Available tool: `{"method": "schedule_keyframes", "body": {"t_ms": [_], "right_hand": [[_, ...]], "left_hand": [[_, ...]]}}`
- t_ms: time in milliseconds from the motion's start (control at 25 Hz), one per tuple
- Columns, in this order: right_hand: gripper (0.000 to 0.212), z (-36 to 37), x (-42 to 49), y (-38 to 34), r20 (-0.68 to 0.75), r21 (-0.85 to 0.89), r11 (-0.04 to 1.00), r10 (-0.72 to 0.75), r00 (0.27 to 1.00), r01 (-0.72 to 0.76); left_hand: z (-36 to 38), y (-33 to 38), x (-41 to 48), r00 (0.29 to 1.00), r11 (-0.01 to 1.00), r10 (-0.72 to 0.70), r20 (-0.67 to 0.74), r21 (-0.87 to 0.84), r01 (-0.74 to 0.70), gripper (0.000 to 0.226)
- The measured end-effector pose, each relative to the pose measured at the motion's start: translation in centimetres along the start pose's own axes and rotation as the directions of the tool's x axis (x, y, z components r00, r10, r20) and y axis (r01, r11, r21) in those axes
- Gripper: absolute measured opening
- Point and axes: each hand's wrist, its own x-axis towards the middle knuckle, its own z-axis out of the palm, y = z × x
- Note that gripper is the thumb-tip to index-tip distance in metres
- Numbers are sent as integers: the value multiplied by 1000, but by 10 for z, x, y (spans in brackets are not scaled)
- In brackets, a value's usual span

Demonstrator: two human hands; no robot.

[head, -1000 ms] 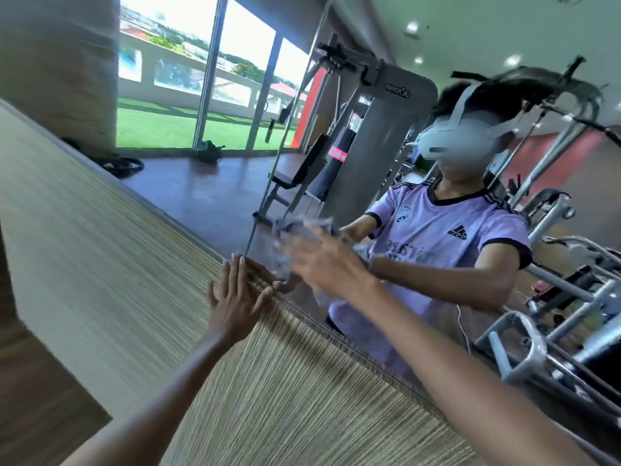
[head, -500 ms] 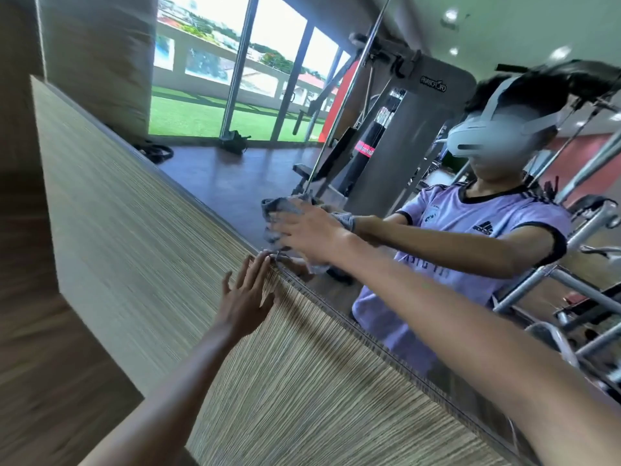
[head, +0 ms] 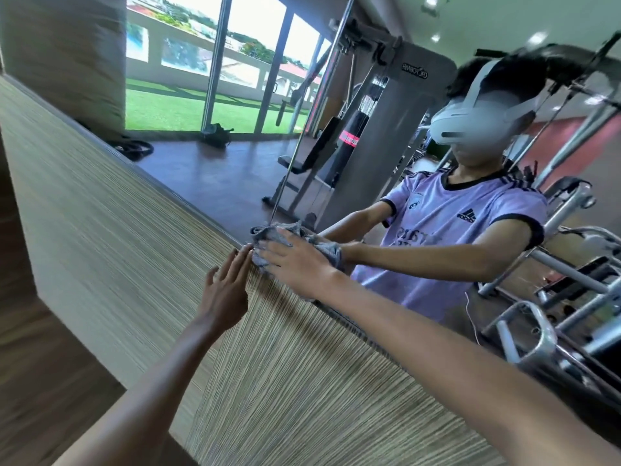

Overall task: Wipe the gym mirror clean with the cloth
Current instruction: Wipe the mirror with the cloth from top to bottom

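Head cam, only view:

- My right hand is flat on the cloth, fingers straight and a bit spread, palm pressing it onto the mirror. It's a press, not a curled grip.
- The cloth is grey and bunched up. It sits at the mirror's lower edge, right where the glass meets the striped panel below it. Fabric sticks out past my fingertips, and more shows by the wrist. I can't tell how much of that is the real cloth and how much is its reflection.
- My left hand is empty, fingers straight and together, pointing up. It lies against or just off the panel, and I can't tell if there's contact. The fingertips reach the mirror's edge, just beside the cloth's left end.
- Both forearms come in from the bottom of the frame, right over left.
- The panel has a wood-grain finish with fine vertical streaks and runs diagonally across the frame under the glass.
- In the reflection there's a person in a purple shirt, arms reaching out to meet mine at the cloth. Behind them is a grey cable machine, with chrome frames on the right.
- Also reflected: tall windows, green grass outside, and dark floor.
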Motion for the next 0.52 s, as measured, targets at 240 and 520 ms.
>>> {"method": "schedule_keyframes", "body": {"t_ms": [240,520], "right_hand": [[52,36,-67,-15,-44,89,996,11,999,-7],[54,19,-5,-32,-125,117,978,186,975,-171]], "left_hand": [[-8,2,1,1000,1000,-1,5,-10,1,92],[-16,-3,0,1000,1000,12,23,15,-12,87]]}}
